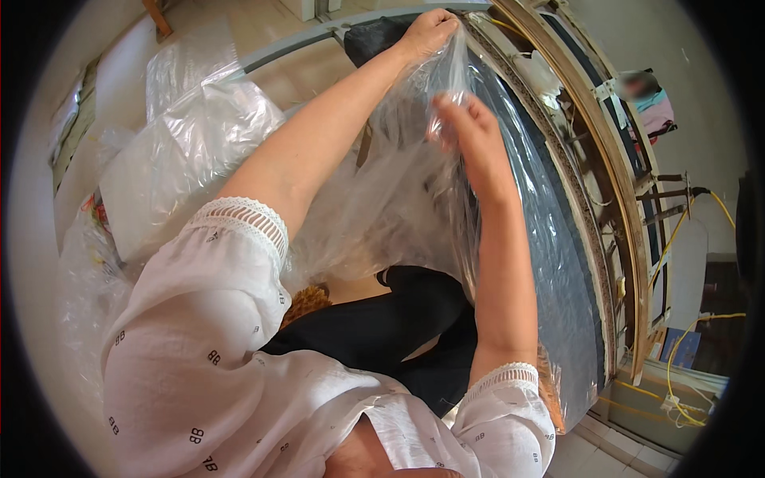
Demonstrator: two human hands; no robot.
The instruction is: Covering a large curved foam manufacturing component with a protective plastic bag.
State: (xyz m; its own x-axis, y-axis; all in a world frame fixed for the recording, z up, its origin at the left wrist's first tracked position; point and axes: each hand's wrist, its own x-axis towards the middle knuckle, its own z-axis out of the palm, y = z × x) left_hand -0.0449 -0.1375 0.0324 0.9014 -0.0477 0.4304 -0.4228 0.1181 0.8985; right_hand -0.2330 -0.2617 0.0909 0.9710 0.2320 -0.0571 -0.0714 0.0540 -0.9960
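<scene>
A wide sheet of clear plastic film (390, 207) hangs in folds in front of me and partly covers a long dark panel or table surface (550, 279). At the far end my left hand (431, 34) is closed on a gathered edge of the film, its arm stretched out. Nearer to me my right hand (468, 126) has its fingers bent around another bunched fold; a little blur softens the fingertips. Between the two hands the film runs in a taut, creased strip. Below it, the film drops toward my dark trousers (398, 315).
More clear plastic (191, 143) lies heaped at the left. Along the right runs a wooden rail (629, 231) of a long frame with metal fittings. Yellow cables (677, 239) hang beyond it. A brown fuzzy thing (307, 303) sits by my legs.
</scene>
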